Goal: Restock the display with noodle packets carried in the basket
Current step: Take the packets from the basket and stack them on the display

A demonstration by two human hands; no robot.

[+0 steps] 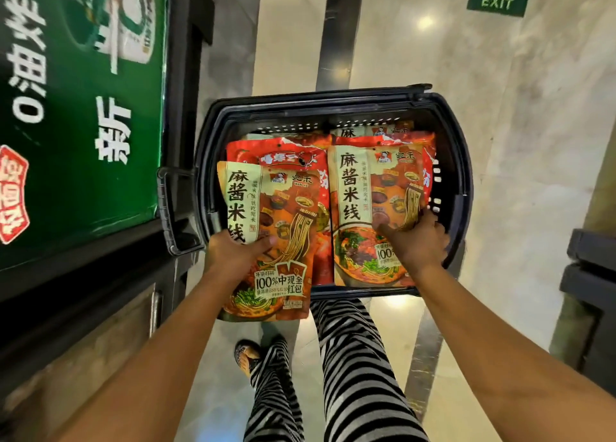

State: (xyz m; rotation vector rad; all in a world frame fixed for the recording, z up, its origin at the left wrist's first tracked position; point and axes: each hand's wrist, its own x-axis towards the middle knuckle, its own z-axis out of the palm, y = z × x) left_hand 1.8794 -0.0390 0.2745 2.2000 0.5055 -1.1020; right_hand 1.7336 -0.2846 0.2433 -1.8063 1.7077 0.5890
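A black plastic basket (461,161) stands on the floor ahead of me, filled with several orange and red noodle packets. My left hand (235,253) grips one orange packet (273,228) by its left edge, thumb across the front, and the packet's lower end hangs over the basket's near rim. My right hand (416,243) lies on a second orange packet (363,208) on the right side of the basket, fingers curled over its right edge. Red packets (283,156) lie underneath both.
A dark display stand with a green printed panel (83,108) rises on the left, close to the basket's side handle (168,208). Pale glossy floor tiles (533,141) surround the basket. A dark fixture (586,291) stands at the right. My striped trouser legs and a sandalled foot (246,355) are below.
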